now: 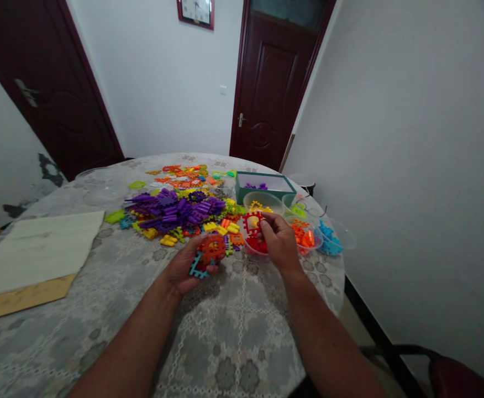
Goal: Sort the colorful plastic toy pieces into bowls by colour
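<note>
My left hand (186, 265) is closed around several flat plastic building pieces, orange-red ones (212, 249) on top and a light blue one (199, 267) below. Between the thumb and fingers of my right hand (281, 240) is a red square building piece (252, 222) with notched edges. It is held over a clear bowl (255, 252) with red pieces inside. Beyond my hands lies a heap of purple pieces (175, 207) with yellow, green and orange ones around it.
Clear bowls to the right hold orange pieces (304, 235) and blue pieces (329, 239). A green box (267, 179) with purple pieces stands behind. Paper sheets (38, 249) lie at the left of the round table (225, 331). A chair (453, 370) is at the lower right.
</note>
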`<control>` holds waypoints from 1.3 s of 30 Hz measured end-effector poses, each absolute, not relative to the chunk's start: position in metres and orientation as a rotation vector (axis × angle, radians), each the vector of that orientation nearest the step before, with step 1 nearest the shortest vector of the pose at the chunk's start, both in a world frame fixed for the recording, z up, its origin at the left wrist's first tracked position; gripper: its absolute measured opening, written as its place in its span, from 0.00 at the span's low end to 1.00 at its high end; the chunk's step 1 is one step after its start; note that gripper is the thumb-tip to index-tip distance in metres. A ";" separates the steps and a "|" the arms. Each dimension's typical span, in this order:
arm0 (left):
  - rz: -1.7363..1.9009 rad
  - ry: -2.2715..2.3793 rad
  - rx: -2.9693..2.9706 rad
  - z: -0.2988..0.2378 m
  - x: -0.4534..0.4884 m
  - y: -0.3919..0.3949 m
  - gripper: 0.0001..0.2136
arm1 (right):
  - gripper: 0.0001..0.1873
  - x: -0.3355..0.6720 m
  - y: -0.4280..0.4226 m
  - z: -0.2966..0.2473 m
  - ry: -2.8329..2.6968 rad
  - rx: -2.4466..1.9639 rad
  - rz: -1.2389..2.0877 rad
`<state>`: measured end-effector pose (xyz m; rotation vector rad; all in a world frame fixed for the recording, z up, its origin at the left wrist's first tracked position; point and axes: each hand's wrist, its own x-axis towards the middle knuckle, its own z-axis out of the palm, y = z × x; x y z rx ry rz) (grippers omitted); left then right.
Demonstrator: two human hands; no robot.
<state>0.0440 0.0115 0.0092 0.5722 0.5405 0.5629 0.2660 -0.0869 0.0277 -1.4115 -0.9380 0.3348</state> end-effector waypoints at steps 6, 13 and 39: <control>0.646 0.520 0.515 0.010 0.046 0.013 0.09 | 0.19 0.299 -0.095 0.034 -0.970 -1.564 -0.036; 0.702 0.539 0.478 0.012 0.047 0.013 0.07 | 0.18 0.314 -0.101 0.035 -1.149 -1.810 -0.191; 0.564 0.505 0.549 0.018 0.050 -0.001 0.10 | 0.15 0.209 -0.094 0.014 -1.572 -1.401 0.034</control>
